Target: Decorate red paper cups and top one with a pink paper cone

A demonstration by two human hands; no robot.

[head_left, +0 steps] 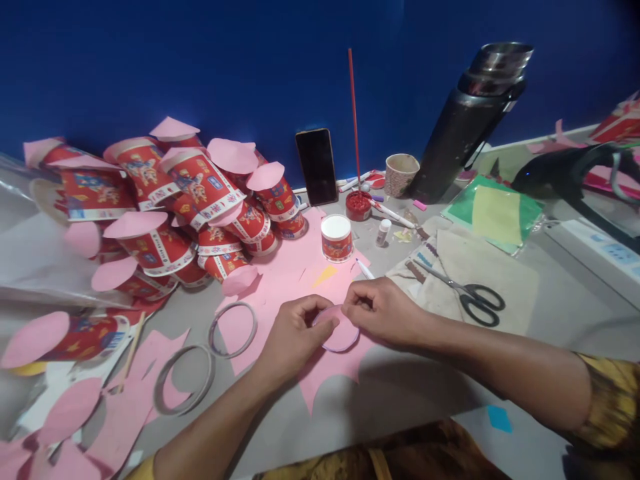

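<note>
Between my hands is a round pink paper disc (343, 335) with a purple edge, above a cut pink paper sheet (280, 280). My left hand (300, 327) grips the disc's left side, thumb on top. At its upper edge, my right hand (375, 310) is closed with thumb and fingertips pinched; the disc's rim appears to be between them. A small red tub with a white lid (337, 239) stands just beyond my hands. Beside it lies a white marker (365, 269). Black-handled scissors (475, 297) rest right of my right hand.
Red paper cups with pink paper tops (195, 183) are heaped at the left. Two tape rings (184, 380) lie near my left forearm. Against the blue wall stand a phone (317, 167), a patterned cup (401, 175) and a black flask (457, 127). A power strip (600, 250) sits right.
</note>
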